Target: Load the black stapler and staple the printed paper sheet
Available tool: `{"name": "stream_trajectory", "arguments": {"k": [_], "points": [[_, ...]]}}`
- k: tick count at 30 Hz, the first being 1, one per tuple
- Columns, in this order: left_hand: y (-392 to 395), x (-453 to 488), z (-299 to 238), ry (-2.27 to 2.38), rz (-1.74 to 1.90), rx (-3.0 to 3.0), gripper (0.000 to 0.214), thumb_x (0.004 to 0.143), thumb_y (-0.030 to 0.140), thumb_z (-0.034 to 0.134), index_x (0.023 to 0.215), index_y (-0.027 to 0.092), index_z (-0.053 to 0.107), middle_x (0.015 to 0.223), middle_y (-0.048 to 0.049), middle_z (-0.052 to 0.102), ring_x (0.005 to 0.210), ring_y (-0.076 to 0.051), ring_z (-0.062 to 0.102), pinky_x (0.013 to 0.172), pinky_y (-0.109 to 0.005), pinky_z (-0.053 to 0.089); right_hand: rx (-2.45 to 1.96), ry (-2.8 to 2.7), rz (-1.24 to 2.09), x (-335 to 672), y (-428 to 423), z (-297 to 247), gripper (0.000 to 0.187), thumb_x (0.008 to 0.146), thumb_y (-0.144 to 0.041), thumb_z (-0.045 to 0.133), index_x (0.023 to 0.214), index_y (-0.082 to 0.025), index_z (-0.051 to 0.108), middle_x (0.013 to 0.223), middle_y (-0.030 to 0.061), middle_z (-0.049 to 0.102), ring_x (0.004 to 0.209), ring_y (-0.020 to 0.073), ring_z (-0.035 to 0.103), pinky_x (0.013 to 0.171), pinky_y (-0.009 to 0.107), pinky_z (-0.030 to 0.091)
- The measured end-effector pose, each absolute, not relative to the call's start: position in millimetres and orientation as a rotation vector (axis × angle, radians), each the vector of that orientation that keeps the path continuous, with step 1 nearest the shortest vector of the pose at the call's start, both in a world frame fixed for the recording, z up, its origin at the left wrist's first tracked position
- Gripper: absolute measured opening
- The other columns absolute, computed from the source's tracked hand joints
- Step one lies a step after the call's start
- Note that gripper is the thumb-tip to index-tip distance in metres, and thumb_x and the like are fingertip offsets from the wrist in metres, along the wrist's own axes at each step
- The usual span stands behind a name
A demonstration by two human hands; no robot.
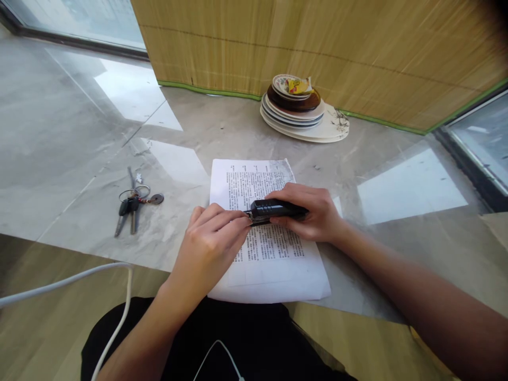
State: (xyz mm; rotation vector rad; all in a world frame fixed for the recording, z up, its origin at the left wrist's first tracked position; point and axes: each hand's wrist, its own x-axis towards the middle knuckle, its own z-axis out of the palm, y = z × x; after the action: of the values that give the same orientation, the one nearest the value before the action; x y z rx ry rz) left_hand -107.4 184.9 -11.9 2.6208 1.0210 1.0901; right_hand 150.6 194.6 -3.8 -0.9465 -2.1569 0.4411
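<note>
Stapler: we see the black stapler (273,209) above the middle of the printed paper (270,272), lying crosswise, its front end toward our left.
Right hand: our right hand (311,214) holds the stapler's rear part, thumb and fingers closed around its body.
Left hand: our left hand (216,235) has its fingers drawn narrow, their tips at the stapler's front end; we cannot tell whether they grip it or something small there.
Paper: we have it flat on the grey tabletop (226,132), dark print over most of it, a blank margin at the end nearest us, which reaches the tabletop's near edge.
Keys: to the left, well apart from the paper, we see a bunch of keys (133,206) with rings and a round metal piece.
Plates: beyond the paper we see a stack of plates (293,120), with a yellow packet (299,85) on top.
Backdrop: behind the plates we see a straw-coloured bamboo screen (317,42) with a green lower edge.
Cable: at our lower left, a white cable (79,279) bends downward.
</note>
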Motion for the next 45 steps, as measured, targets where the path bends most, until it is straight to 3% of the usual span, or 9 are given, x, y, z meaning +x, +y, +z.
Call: {"name": "stream_trajectory", "arguments": {"k": [7, 13, 19, 24, 36, 45], "points": [[189.1, -109.3, -10.4, 1.039, 1.222, 2.38, 0.013, 0.093, 0.01, 0.074, 0.098, 0.021, 0.076, 0.102, -0.0019, 0.081, 0.089, -0.02, 0.071, 0.082, -0.04, 0.056, -0.925, -2.156, 0.437, 150.5, 195.4, -4.7, 0.028, 0.092, -0.024, 0.074, 0.12, -0.02, 0.07, 0.093, 0.0037, 0.075, 0.082, 0.0176, 0.069, 0.075, 0.031, 0.054], [194.5, -109.9, -11.1, 1.014, 1.165, 2.295, 0.013, 0.092, 0.009, 0.074, 0.093, 0.022, 0.078, 0.1, -0.0005, 0.081, 0.088, -0.016, 0.073, 0.08, -0.034, 0.06, -0.942, -2.151, 0.45, 150.5, 195.1, -3.6, 0.028, 0.092, -0.023, 0.075, 0.119, -0.02, 0.071, 0.092, 0.0034, 0.075, 0.082, 0.0174, 0.069, 0.075, 0.031, 0.054], [192.6, -108.8, -11.1, 1.02, 1.185, 2.33, 0.013, 0.093, 0.011, 0.072, 0.097, 0.022, 0.078, 0.1, -0.002, 0.08, 0.088, -0.018, 0.072, 0.08, -0.037, 0.06, -0.952, -2.16, 0.452, 150.5, 194.6, -2.7, 0.027, 0.093, -0.025, 0.074, 0.12, -0.022, 0.07, 0.093, 0.0033, 0.075, 0.083, 0.0178, 0.069, 0.075, 0.031, 0.054], [190.3, -110.1, -12.8, 1.003, 1.176, 2.371, 0.015, 0.093, 0.01, 0.072, 0.095, 0.022, 0.079, 0.108, -0.0042, 0.078, 0.091, -0.019, 0.069, 0.072, -0.034, 0.059, -0.948, -2.161, 0.45, 151.0, 195.1, -3.3, 0.028, 0.092, -0.024, 0.073, 0.12, -0.021, 0.07, 0.093, 0.0038, 0.075, 0.082, 0.0179, 0.069, 0.075, 0.031, 0.054], [186.4, -109.3, -17.0, 1.002, 1.108, 2.549, 0.018, 0.095, 0.004, 0.067, 0.099, 0.021, 0.073, 0.108, -0.0033, 0.078, 0.093, -0.02, 0.067, 0.08, -0.039, 0.055, -0.95, -2.164, 0.447, 151.8, 195.9, -4.3, 0.028, 0.092, -0.026, 0.074, 0.12, -0.02, 0.07, 0.094, 0.0035, 0.075, 0.083, 0.0172, 0.069, 0.076, 0.031, 0.054], [183.9, -110.8, -14.4, 1.076, 1.122, 2.638, 0.019, 0.095, 0.005, 0.067, 0.102, 0.022, 0.071, 0.106, -0.0025, 0.08, 0.084, -0.02, 0.067, 0.07, -0.04, 0.041, -0.957, -2.154, 0.452, 151.5, 196.1, -4.1, 0.028, 0.092, -0.026, 0.073, 0.119, -0.02, 0.071, 0.094, 0.0045, 0.075, 0.083, 0.0186, 0.07, 0.076, 0.032, 0.054]]}}
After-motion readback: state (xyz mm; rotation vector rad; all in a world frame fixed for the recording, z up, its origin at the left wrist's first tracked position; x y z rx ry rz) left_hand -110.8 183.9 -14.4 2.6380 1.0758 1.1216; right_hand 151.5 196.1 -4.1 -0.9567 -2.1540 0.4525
